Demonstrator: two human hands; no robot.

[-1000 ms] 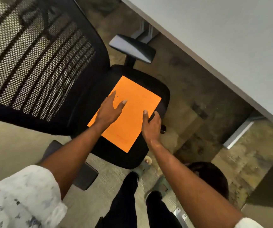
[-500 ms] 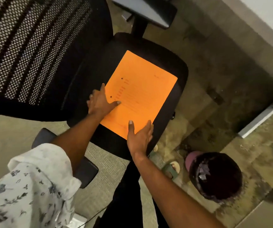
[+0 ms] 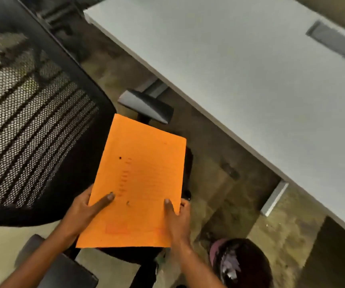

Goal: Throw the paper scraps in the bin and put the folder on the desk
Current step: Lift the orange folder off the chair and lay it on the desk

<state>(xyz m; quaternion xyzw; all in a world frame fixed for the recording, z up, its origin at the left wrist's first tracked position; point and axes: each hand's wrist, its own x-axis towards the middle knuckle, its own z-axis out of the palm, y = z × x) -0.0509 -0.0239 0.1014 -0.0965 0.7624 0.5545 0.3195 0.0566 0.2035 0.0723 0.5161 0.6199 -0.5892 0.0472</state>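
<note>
An orange folder (image 3: pixel 140 179) is held up above the black chair seat (image 3: pixel 125 252). My left hand (image 3: pixel 86 206) grips its lower left edge with the thumb on top. My right hand (image 3: pixel 177 217) grips its lower right edge, thumb also on top. The white desk (image 3: pixel 250 80) stretches across the upper right, its near edge to the right of the folder. A dark round bin (image 3: pixel 240 265) with a pinkish rim stands on the floor at the lower right, and pale paper scraps (image 3: pixel 228 267) lie inside it.
The chair's black mesh backrest (image 3: pixel 32 121) fills the left side. One armrest (image 3: pixel 146 106) sits just beyond the folder, another armrest (image 3: pixel 63 269) at the lower left. A desk leg (image 3: pixel 273 198) stands on the carpet. A grey cable slot (image 3: pixel 337 42) is set in the desk.
Both hands have taken hold of the folder's near edge and lifted it off the chair seat toward me. The view has swung up, bringing the desk into sight.
</note>
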